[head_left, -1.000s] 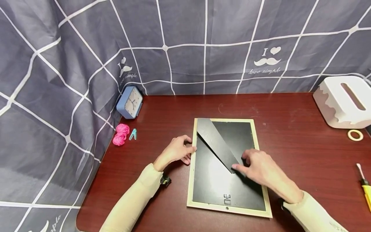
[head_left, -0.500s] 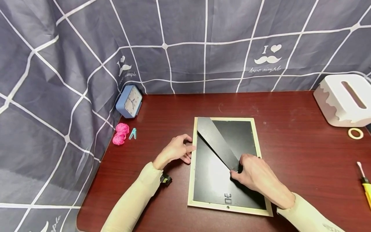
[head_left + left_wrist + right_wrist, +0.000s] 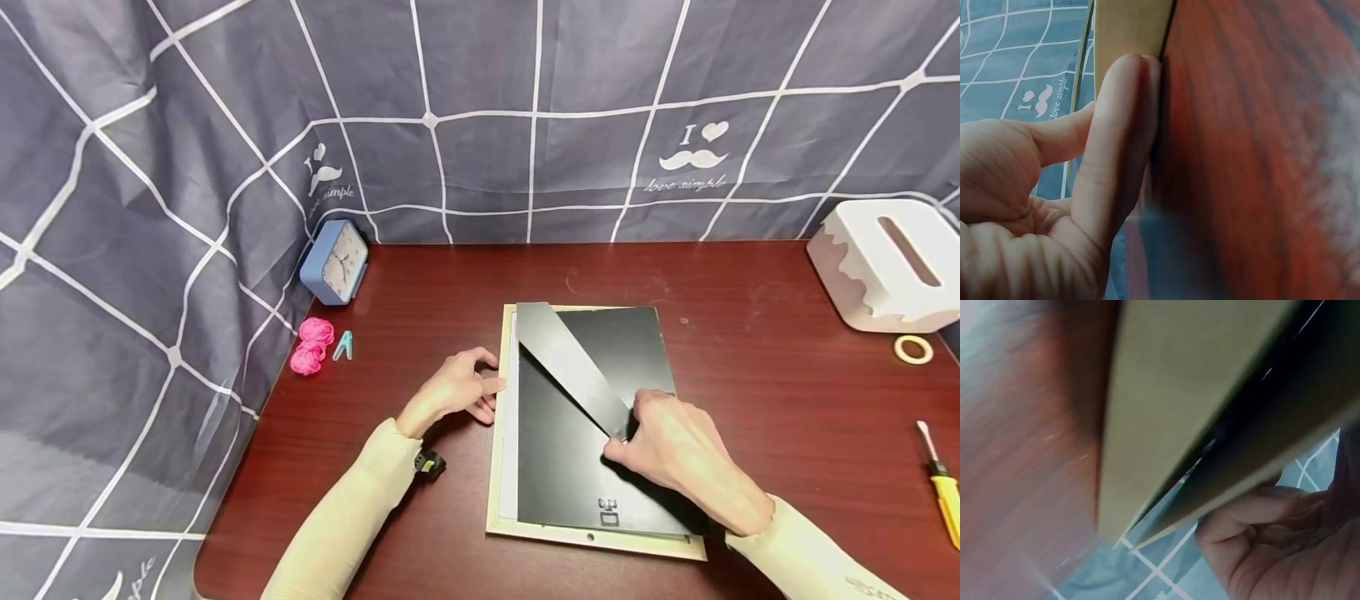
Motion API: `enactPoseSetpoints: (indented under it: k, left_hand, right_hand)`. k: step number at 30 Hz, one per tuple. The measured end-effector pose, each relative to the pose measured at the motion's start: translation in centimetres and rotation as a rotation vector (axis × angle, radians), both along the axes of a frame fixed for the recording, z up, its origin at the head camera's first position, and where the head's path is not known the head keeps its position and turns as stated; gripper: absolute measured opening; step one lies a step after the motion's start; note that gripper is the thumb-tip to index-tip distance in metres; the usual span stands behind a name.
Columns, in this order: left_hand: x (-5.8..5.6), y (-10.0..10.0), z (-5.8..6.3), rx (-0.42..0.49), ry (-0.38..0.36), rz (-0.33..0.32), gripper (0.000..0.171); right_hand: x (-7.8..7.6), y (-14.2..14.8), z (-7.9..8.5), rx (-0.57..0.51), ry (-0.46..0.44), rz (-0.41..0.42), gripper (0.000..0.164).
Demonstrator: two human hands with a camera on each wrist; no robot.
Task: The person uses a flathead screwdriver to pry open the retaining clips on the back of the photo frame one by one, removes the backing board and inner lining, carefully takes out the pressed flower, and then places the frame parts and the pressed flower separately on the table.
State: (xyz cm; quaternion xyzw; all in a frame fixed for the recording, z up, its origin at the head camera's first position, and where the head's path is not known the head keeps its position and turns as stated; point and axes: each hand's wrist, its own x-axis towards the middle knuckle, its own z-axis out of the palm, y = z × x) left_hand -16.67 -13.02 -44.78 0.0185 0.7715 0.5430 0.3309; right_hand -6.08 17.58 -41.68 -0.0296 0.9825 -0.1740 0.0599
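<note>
Cream sleeves (image 3: 345,508) (faint grey marking (image 3: 872,588) on the right), black device (image 3: 430,464) at left cuff (image 3: 398,446).

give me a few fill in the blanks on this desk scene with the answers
The hand holding the stand is the person's ____ one.
The backing board, tilted up from the frame, is coloured ____.
The screwdriver handle is coloured ____.
The clock casing is coloured ____.

Missing words: right; black; yellow; blue.
</note>
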Motion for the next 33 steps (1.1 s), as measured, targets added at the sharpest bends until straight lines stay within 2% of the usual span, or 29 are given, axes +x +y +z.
enactPoseSetpoints:
  k: [3,6,10,13,16,19,21,28,33]
  left_hand:
    - [-0.1,0.0,-0.1,-0.004,-0.005,0.002,0.042]
    - [-0.2,0.2,-0.1,-0.002,-0.005,0.000,0.042]
    - [0.0,0.3,-0.2,0.003,-0.015,-0.006,0.041]
    - [0.1,0.1,-0.1,-0.007,-0.022,0.000,0.040]
    - [0.0,-0.1,0.2,-0.022,-0.018,0.001,0.039]
    - [-0.2,0.0,0.4,-0.026,-0.007,0.000,0.038]
    - [-0.2,0.0,0.5,-0.028,-0.005,0.005,0.037]
    - [0.0,0.2,0.5,-0.030,-0.019,0.012,0.036]
    - [0.1,0.3,0.5,-0.034,-0.015,0.012,0.035]
  right_hand:
    - [0.3,0.7,-0.3,-0.007,0.013,0.009,0.034]
    - [0.9,1.5,-0.4,-0.032,0.064,0.022,0.033]
    - [3.2,3.1,-0.7,-0.096,0.130,-0.052,0.038]
    - [5.6,4.6,-1.2,-0.144,0.083,-0.153,0.041]
    - [7.6,5.8,-1.6,-0.170,-0.076,-0.218,0.042]
    - [8.6,6.4,-1.9,-0.196,-0.242,-0.250,0.045]
    - [8.9,6.5,-2.0,-0.226,-0.307,-0.264,0.045]
    - [9.7,6.2,-1.7,-0.389,-0.350,-0.325,0.040]
    - [10.2,6.3,-1.8,-0.598,-0.421,-0.402,0.036]
